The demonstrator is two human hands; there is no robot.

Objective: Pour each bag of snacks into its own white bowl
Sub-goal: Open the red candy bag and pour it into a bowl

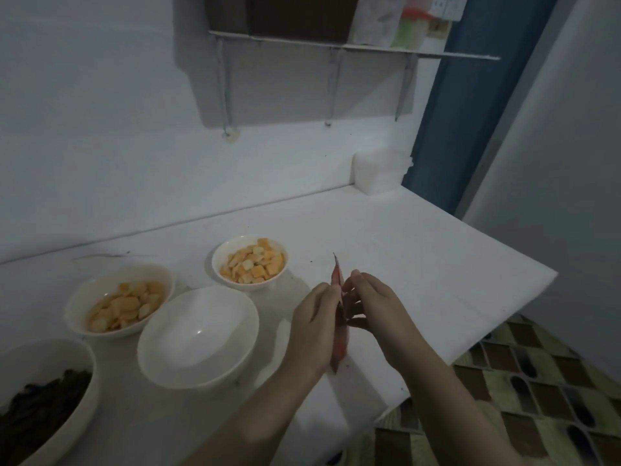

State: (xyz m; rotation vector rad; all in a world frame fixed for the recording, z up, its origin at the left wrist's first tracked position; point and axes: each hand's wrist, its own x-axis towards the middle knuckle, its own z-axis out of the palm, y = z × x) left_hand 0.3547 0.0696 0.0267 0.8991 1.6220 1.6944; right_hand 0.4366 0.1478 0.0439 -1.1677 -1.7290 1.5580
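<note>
- While both hands meet above the white counter (420,264), a thin red bag (339,326) stands edge-on between them, just right of the empty bowl (198,336).
- Left hand (311,326) presses on the bag's left face, its thumb and fingers closed on the upper part.
- Right hand (373,306) pinches the same upper part from the other side, fingertips curled onto the foil.
- Bag's pointed top corner sticks up above the fingers; its lower end hangs just over the counter, and I cannot tell whether it touches.
- Whether the bag is torn open yet cannot be told from this angle.
- Beyond the empty bowl, a small bowl (249,262) holds orange and pale square crackers.
- Left of the empty bowl, a wider bowl (119,299) holds pale round chips.
- Nearer the camera and left of the empty bowl, a big bowl (47,395) holds dark snacks, partly cut off by the frame edge.
- Far behind the empty bowl, a metal shelf (353,48) hangs on the wall.
</note>
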